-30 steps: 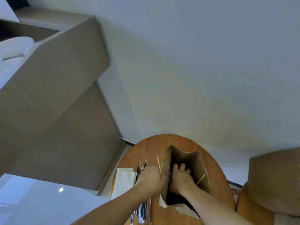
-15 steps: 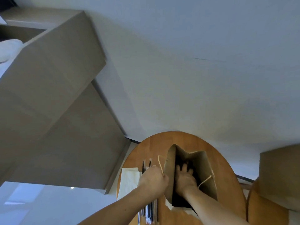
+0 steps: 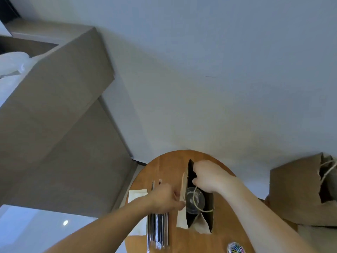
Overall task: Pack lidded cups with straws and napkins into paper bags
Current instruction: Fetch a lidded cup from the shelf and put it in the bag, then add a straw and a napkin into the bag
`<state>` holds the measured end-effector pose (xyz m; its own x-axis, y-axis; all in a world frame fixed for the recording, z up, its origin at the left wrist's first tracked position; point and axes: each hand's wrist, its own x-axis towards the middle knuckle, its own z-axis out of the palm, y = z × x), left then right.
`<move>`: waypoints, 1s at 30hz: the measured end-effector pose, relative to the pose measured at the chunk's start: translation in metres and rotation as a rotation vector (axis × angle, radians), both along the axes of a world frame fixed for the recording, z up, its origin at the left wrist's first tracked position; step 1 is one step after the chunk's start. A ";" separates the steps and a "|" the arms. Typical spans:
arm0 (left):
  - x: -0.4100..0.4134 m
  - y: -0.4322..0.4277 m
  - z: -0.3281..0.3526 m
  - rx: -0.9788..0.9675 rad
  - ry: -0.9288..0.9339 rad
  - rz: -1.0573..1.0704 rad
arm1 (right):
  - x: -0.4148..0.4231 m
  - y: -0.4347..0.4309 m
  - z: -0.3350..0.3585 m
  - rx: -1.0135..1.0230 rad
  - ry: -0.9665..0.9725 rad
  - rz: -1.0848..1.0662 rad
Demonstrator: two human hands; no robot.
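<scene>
Brown paper bag (image 3: 200, 223) is what I see at the middle of the round wooden table (image 3: 193, 241), its mouth facing my camera and pulled apart by both hands. The left hand (image 3: 164, 198) pinches the bag's left rim, its fingers (image 3: 179, 204) curled tight on the paper. The right hand (image 3: 209, 177) grips the opposite rim from above, fingers hooked over the edge into the dark interior. Inside the bag sits 1 clear lidded cup (image 3: 194, 199), seen from above, with a twine handle (image 3: 206, 210) looping across it. A white napkin (image 3: 181, 219) lies on the table touching the bag's left side, and another napkin (image 3: 136, 194) lies further left. Between them, partly under the left wrist, a bundle of wrapped straws (image 3: 157, 227) lies lengthwise. A small tub of coloured paper clips (image 3: 235, 248) sits at the near edge. A second paper bag (image 3: 299, 190) stands well apart to the right.
</scene>
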<state>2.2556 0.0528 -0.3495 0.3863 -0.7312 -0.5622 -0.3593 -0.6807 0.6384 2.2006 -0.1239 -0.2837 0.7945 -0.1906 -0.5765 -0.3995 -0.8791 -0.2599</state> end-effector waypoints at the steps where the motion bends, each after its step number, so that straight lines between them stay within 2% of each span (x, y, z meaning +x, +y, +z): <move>1: 0.005 0.003 0.003 0.040 0.018 -0.064 | 0.004 -0.001 0.012 -0.027 -0.087 -0.005; 4: 0.028 0.018 0.004 0.134 -0.040 -0.177 | 0.021 0.019 0.029 0.004 -0.361 -0.055; 7: 0.056 0.043 0.000 0.120 -0.149 0.002 | 0.039 0.065 0.020 0.181 -0.496 -0.126; 10: 0.080 0.075 -0.017 0.202 -0.191 0.135 | 0.058 0.112 -0.019 0.303 -0.330 -0.138; 13: 0.093 0.109 -0.045 0.250 -0.173 0.252 | 0.065 0.142 -0.085 0.311 -0.106 -0.177; 17: 0.097 0.134 -0.089 0.270 -0.111 0.333 | 0.054 0.162 -0.166 0.333 0.072 -0.332; 24: 0.096 0.147 -0.141 0.260 -0.003 0.433 | 0.040 0.183 -0.247 0.247 0.179 -0.444; 30: 0.093 0.152 -0.153 0.327 -0.006 0.427 | 0.036 0.198 -0.270 0.182 0.201 -0.480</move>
<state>2.3482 0.2052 -0.5027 0.6150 -0.2956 -0.7310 -0.0106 -0.9301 0.3671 2.2367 0.0744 -0.5535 0.5140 -0.3875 -0.7653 -0.8020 -0.5336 -0.2685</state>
